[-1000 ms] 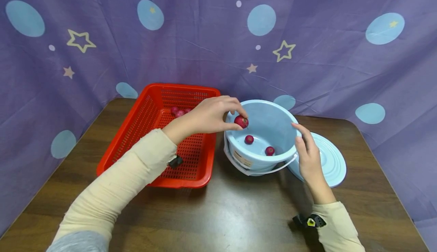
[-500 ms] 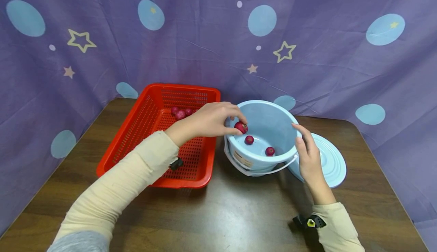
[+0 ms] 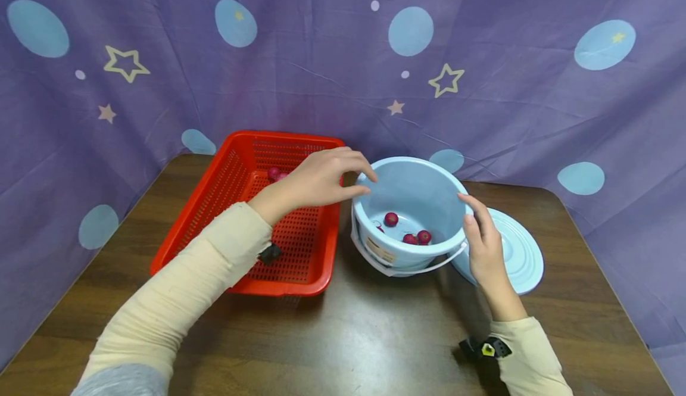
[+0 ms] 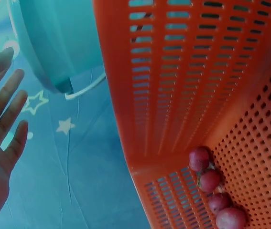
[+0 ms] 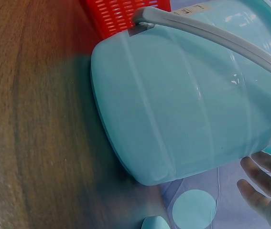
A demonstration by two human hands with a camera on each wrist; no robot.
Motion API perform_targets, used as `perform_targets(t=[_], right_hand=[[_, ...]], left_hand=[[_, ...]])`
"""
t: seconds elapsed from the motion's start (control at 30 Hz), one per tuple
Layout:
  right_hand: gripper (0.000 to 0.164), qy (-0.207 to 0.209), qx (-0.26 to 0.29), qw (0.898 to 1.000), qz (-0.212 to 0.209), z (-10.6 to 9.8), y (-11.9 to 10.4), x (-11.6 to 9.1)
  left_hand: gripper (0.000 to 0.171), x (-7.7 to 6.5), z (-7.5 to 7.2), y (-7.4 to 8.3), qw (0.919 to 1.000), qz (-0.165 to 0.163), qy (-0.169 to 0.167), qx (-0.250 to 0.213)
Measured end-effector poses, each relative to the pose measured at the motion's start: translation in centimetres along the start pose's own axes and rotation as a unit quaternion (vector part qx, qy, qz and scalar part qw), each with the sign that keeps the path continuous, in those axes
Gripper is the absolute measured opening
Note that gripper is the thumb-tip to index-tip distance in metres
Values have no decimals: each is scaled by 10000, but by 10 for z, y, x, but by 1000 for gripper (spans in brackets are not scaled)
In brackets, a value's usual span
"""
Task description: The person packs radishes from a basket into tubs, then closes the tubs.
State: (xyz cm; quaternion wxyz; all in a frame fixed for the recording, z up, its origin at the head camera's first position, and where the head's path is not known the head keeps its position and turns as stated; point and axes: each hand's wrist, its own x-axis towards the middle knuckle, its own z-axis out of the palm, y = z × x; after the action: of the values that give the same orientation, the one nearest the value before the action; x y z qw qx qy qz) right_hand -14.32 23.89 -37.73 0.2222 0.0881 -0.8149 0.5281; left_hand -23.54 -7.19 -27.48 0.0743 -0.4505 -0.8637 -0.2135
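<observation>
My left hand (image 3: 327, 178) hovers over the left rim of a light blue bucket (image 3: 423, 187), its fingers loosely bent and apart, holding nothing. The left wrist view shows that hand's fingers (image 4: 7, 100) spread beside the bucket. Inside the bucket lie several small red radishes (image 3: 391, 219); the near wall partly hides one of them. My right hand (image 3: 485, 247) touches the bucket's right rim with thumb and forefinger. In the right wrist view, its other fingers (image 5: 259, 179) extend loosely beside the bucket's outer wall.
A red perforated basket (image 3: 321, 265) stands left of the bucket. Several radishes (image 4: 209, 180) lie at one end of it. A light blue lid (image 3: 520, 253) lies on the wooden table (image 3: 364, 336) at right. The bucket's white handle (image 3: 399, 274) hangs down in front.
My left hand has let go of its radish inside the bucket and drawn back slightly up and left. More radishes show in the bucket. The right hand stays at the rim.
</observation>
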Motion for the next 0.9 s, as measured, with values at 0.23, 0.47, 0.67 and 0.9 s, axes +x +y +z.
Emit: perform_targets(t=[0.23, 0.47, 0.67, 0.9], right_hand=[[39, 44, 80, 9998, -157, 1, 1, 0], [39, 44, 73, 9999, -134, 0, 1, 0], [39, 19, 103, 9998, -147, -1, 1, 1], [39, 28, 211, 9996, -208, 0, 2, 1]], left_hand=[[21, -8, -5, -17, 9985, -362, 417, -17], [15, -16, -5, -41, 9948, -813, 605, -67], [17, -26, -4, -60, 9889, -1389, 519, -132], [21, -37, -3, -78, 9836, -1794, 172, -104]])
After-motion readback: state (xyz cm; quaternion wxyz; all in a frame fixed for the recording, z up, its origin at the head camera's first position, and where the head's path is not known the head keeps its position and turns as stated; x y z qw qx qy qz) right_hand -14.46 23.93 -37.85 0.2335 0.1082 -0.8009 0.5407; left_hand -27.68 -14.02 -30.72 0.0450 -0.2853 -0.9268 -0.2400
